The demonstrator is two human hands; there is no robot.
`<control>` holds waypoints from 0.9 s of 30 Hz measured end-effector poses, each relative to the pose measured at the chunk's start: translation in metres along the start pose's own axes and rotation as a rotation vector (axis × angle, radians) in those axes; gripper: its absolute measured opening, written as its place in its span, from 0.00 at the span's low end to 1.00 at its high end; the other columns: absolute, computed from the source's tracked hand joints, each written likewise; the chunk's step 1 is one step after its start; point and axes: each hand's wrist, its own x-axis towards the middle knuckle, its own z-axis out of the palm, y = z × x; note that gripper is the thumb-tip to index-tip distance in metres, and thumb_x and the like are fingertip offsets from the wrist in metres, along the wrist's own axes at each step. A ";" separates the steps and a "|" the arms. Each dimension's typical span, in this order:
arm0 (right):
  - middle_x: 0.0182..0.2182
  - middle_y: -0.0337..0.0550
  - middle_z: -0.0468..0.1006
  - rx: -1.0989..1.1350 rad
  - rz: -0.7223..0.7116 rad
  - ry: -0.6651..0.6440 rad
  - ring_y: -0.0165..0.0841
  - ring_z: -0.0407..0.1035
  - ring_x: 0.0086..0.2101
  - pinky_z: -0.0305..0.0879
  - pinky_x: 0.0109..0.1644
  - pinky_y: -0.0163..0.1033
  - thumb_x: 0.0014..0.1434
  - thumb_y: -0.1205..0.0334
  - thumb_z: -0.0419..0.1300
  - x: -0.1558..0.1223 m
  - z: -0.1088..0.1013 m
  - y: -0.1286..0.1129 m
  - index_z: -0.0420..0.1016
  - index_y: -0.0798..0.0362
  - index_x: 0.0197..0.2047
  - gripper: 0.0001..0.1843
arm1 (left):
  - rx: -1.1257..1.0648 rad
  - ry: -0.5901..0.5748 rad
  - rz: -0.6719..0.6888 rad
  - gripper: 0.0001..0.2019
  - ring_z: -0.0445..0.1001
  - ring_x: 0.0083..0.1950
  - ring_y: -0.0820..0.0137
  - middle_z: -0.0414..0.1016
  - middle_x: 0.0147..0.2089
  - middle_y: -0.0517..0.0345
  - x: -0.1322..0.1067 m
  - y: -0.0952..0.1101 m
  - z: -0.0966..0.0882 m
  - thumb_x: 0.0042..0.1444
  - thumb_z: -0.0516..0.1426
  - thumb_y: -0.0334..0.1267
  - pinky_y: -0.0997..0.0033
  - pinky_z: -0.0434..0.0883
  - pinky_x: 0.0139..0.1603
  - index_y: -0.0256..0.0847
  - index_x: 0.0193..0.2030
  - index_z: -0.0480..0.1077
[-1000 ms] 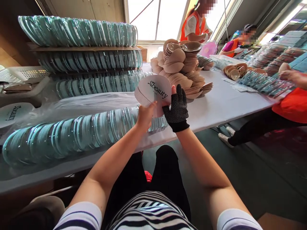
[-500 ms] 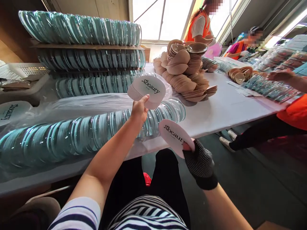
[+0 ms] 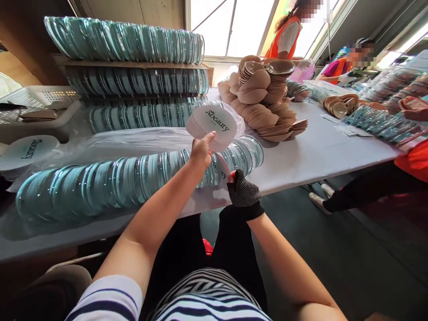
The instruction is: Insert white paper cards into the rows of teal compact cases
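Note:
My bare left hand [image 3: 202,150] grips a fanned stack of rounded white cards [image 3: 214,121] printed "Sbeauty", thumb on top. In my right hand [image 3: 244,189], which wears a black dotted fingerless glove, a single printed card [image 3: 221,171] is pinched at its edge. That card is tilted on edge against the near row of clear plastic bowls [image 3: 133,180]; whether it sits between two bowls I cannot tell. The row lies on its side along the front of the white table [image 3: 284,167].
Stacked rows of similar bowls [image 3: 127,42] stand behind on boards. Brown oval pieces [image 3: 254,87] are heaped mid-table. More printed cards [image 3: 28,151] lie at left, near a white basket [image 3: 50,94]. People in orange vests [image 3: 284,38] work beyond; another person's hand [image 3: 414,109] is at right.
My right hand has moved left and up, bringing its card from over the table's edge to the bowl row. The left hand and its stack stay nearly in place.

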 end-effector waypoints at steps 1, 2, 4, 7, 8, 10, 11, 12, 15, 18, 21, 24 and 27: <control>0.35 0.47 0.81 -0.005 0.004 0.015 0.34 0.74 0.32 0.48 0.30 0.35 0.69 0.55 0.44 0.001 0.001 0.000 0.72 0.54 0.48 0.19 | -0.008 -0.007 -0.001 0.23 0.79 0.48 0.65 0.81 0.46 0.52 0.001 0.000 0.000 0.51 0.61 0.23 0.62 0.75 0.52 0.40 0.55 0.72; 0.35 0.47 0.81 -0.015 0.001 0.019 0.34 0.74 0.32 0.48 0.30 0.35 0.69 0.55 0.44 0.003 0.002 0.000 0.72 0.53 0.48 0.19 | -0.015 -0.016 -0.002 0.24 0.79 0.48 0.66 0.81 0.46 0.52 0.001 -0.001 -0.001 0.50 0.61 0.23 0.63 0.75 0.52 0.40 0.55 0.71; 0.36 0.47 0.81 -0.038 -0.035 -0.013 0.34 0.74 0.32 0.49 0.30 0.35 0.69 0.56 0.44 0.010 0.003 -0.004 0.73 0.53 0.47 0.18 | -0.018 -0.021 -0.006 0.24 0.79 0.47 0.67 0.81 0.46 0.53 0.002 -0.002 -0.001 0.50 0.61 0.23 0.65 0.75 0.52 0.41 0.55 0.71; 0.37 0.50 0.81 -0.042 -0.128 -0.117 0.36 0.75 0.36 0.54 0.32 0.35 0.68 0.59 0.45 0.023 0.003 -0.010 0.74 0.53 0.46 0.17 | -0.010 -0.022 -0.005 0.25 0.79 0.46 0.68 0.81 0.44 0.55 0.005 -0.002 -0.002 0.50 0.61 0.22 0.67 0.74 0.52 0.42 0.55 0.72; 0.37 0.51 0.81 -0.014 -0.152 -0.156 0.37 0.75 0.37 0.56 0.34 0.35 0.67 0.60 0.46 0.027 0.002 -0.011 0.74 0.53 0.44 0.16 | -0.013 -0.021 -0.002 0.25 0.79 0.46 0.68 0.81 0.44 0.55 0.006 -0.002 -0.002 0.49 0.61 0.22 0.66 0.74 0.52 0.42 0.55 0.72; 0.37 0.52 0.80 0.168 -0.145 -0.328 0.37 0.74 0.36 0.59 0.35 0.35 0.64 0.62 0.49 0.034 0.000 -0.008 0.74 0.54 0.43 0.13 | -0.020 -0.013 0.001 0.24 0.80 0.46 0.67 0.81 0.44 0.54 0.008 -0.001 -0.003 0.49 0.61 0.23 0.64 0.74 0.52 0.41 0.54 0.72; 0.36 0.52 0.80 0.280 -0.126 -0.444 0.36 0.74 0.34 0.60 0.34 0.35 0.63 0.63 0.50 0.038 -0.002 -0.006 0.73 0.54 0.43 0.11 | -0.022 -0.009 0.000 0.23 0.80 0.46 0.66 0.81 0.44 0.54 0.008 -0.001 -0.003 0.49 0.61 0.23 0.63 0.74 0.52 0.41 0.53 0.73; 0.34 0.50 0.80 0.412 -0.105 -0.572 0.34 0.73 0.30 0.61 0.32 0.35 0.62 0.63 0.51 0.041 -0.003 -0.002 0.71 0.54 0.44 0.11 | -0.021 -0.009 -0.002 0.22 0.80 0.46 0.65 0.81 0.44 0.54 0.008 -0.001 -0.003 0.49 0.61 0.23 0.63 0.74 0.52 0.40 0.52 0.73; 0.25 0.37 0.75 0.951 -0.026 -0.858 0.28 0.64 0.19 0.59 0.24 0.32 0.60 0.57 0.51 0.047 -0.004 0.009 0.64 0.52 0.52 0.17 | -0.001 -0.031 0.013 0.20 0.79 0.49 0.64 0.81 0.43 0.54 0.004 -0.004 -0.002 0.49 0.62 0.25 0.61 0.73 0.54 0.40 0.51 0.74; 0.19 0.28 0.65 1.447 0.060 -0.907 0.25 0.56 0.15 0.53 0.19 0.29 0.57 0.49 0.55 0.047 -0.002 0.014 0.61 0.50 0.48 0.19 | 0.040 -0.057 0.058 0.19 0.78 0.51 0.62 0.82 0.42 0.54 0.001 -0.009 0.000 0.46 0.65 0.27 0.61 0.72 0.56 0.39 0.47 0.76; 0.15 0.28 0.62 1.381 0.018 -0.918 0.26 0.56 0.14 0.53 0.17 0.30 0.53 0.42 0.61 0.046 -0.005 0.014 0.61 0.50 0.35 0.21 | 0.061 -0.059 0.092 0.17 0.78 0.51 0.61 0.81 0.42 0.53 0.002 -0.013 0.001 0.44 0.65 0.28 0.60 0.71 0.56 0.39 0.44 0.77; 0.16 0.38 0.69 0.942 -0.076 -0.738 0.29 0.62 0.16 0.58 0.20 0.34 0.58 0.38 0.55 0.053 -0.015 0.017 0.65 0.53 0.29 0.24 | 0.054 -0.045 0.132 0.16 0.78 0.50 0.63 0.82 0.42 0.55 0.004 -0.015 0.001 0.45 0.64 0.27 0.60 0.71 0.55 0.39 0.43 0.77; 0.29 0.50 0.79 0.555 -0.122 -0.280 0.35 0.73 0.28 0.66 0.31 0.36 0.64 0.43 0.48 0.078 -0.028 0.022 0.73 0.56 0.37 0.25 | 0.054 -0.021 0.165 0.14 0.77 0.50 0.64 0.82 0.40 0.55 0.002 -0.015 0.001 0.45 0.63 0.26 0.63 0.71 0.55 0.38 0.41 0.77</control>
